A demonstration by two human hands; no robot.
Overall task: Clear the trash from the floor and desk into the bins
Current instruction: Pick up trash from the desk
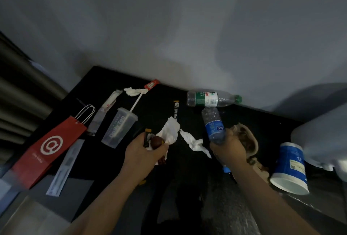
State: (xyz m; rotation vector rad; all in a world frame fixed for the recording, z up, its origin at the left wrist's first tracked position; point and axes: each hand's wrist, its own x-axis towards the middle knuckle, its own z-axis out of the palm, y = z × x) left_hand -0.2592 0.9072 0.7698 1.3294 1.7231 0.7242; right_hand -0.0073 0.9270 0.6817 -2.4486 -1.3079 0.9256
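Trash lies scattered on a black desk (161,103) against a white wall. My left hand (144,150) is closed around a bundle of scraps: a brown round piece (156,141), a black and yellow packet (147,137) and a white napkin (170,131). My right hand (230,146) grips a crushed bottle with a blue label (214,125), its base pointing up. Between my hands lies a crumpled tissue (195,142). A green-label bottle (212,99) lies on its side by the wall. A clear plastic cup with a straw (120,127) lies to the left.
A red paper bag (48,150) and a white sleeve (65,167) lie at the desk's left end. A ketchup sachet (151,84), another tissue (135,91) and wrappers (109,101) sit at the back. A blue and white tub (290,167) lies tipped at right beside a brown peel-like scrap (247,140).
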